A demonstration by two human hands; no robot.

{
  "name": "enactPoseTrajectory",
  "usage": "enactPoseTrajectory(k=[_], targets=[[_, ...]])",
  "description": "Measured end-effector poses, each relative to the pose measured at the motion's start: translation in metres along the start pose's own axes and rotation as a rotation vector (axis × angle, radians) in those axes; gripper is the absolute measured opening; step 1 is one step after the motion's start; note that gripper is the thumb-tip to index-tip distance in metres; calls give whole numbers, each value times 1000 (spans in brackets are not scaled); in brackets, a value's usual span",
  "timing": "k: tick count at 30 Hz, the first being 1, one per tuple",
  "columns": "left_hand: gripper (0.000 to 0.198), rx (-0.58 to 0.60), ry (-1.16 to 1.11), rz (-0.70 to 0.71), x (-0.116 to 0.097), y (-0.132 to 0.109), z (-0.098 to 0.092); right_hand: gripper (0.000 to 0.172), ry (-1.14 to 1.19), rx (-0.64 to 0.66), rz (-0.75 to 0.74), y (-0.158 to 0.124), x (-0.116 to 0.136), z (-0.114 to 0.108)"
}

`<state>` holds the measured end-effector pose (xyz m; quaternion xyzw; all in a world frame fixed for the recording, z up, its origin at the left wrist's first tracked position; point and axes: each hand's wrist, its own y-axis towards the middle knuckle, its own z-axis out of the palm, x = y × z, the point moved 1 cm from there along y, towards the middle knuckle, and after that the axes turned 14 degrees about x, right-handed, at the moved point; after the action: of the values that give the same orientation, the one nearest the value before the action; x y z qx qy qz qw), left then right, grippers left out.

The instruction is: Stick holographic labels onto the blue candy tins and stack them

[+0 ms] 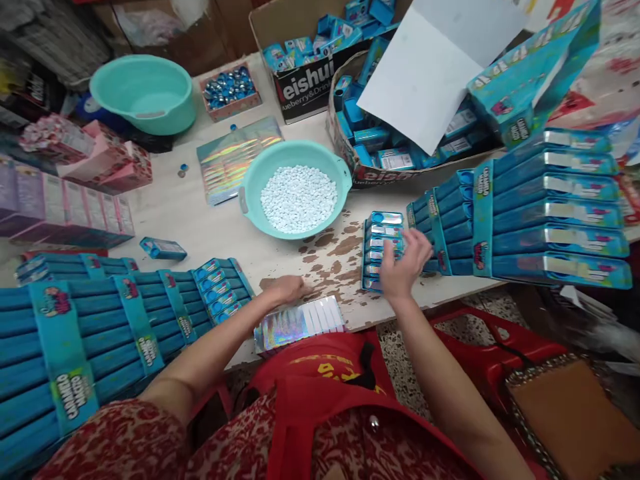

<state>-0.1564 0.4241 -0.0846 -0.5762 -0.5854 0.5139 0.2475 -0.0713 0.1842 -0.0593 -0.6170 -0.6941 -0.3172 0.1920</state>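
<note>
My right hand (404, 263), fingers spread, is at the right side of a small tray of blue tins (373, 255) and partly covers it. My left hand (289, 289) is low over the table, fingers loosely bent, with nothing visible in them. Just below it, near the table's front edge, lies a shiny holographic sheet (300, 323) with a row of pale strips. A turquoise basin (247, 180) holding many small white pieces (299, 199) stands beyond both hands.
Stacked blue display packs flank me on the left (100, 313) and right (545, 200). Boxes of blue packs (305, 87) stand behind, with an open white sheet (440, 73) over one. Farther left are another turquoise basin (143, 93), a box of small shiny pieces (230, 90) and another holographic stack (235, 157).
</note>
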Motion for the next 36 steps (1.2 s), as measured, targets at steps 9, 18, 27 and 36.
enactPoseTrajectory(k=[9,18,27,36], targets=[[20,-14,-328,74,38,-29,64,27,-17,947,-495,-137,57,87],[20,-29,-372,44,42,-24,67,26,-190,1005,-735,-147,46,80],[29,-250,-382,61,23,-35,63,11,192,1006,-333,-128,57,51],[32,-51,-846,579,-48,-14,17,21,433,610,96,-65,41,9]])
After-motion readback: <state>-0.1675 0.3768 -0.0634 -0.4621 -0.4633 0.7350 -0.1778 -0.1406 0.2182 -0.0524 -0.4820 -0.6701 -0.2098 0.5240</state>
